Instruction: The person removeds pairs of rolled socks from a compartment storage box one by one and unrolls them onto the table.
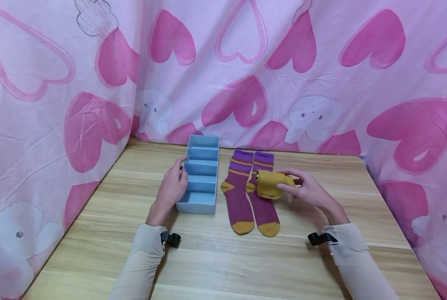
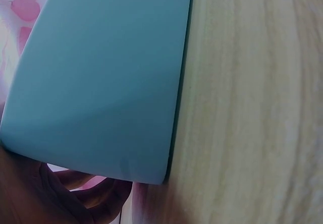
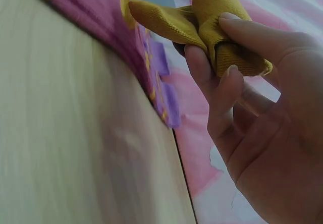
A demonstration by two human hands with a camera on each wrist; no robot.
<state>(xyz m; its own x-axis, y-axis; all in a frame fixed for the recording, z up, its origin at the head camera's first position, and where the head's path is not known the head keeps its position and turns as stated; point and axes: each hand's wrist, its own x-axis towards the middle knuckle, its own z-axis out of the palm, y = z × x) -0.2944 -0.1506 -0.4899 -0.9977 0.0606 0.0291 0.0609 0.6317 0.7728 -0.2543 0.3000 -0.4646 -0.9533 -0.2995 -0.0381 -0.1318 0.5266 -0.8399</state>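
My right hand (image 1: 307,189) pinches a folded mustard-yellow sock bundle (image 1: 270,183) between thumb and fingers. In the right wrist view the bundle (image 3: 217,27) shows ribbed knit, with one flap sticking out to the side. It hangs over the right one of two maroon socks (image 1: 240,204) and covers part of it. Both socks lie flat side by side, with purple striped cuffs and yellow toes and heels. My left hand (image 1: 172,183) grips the left side of a light blue divided box (image 1: 196,207), its fingers (image 2: 106,196) curled along the outer wall.
The box stands on a wood-grain table (image 1: 227,266), its several compartments in one row running away from me. A pink heart-patterned cloth (image 1: 216,75) hangs behind the table and along both sides. The maroon socks lie just right of the box.
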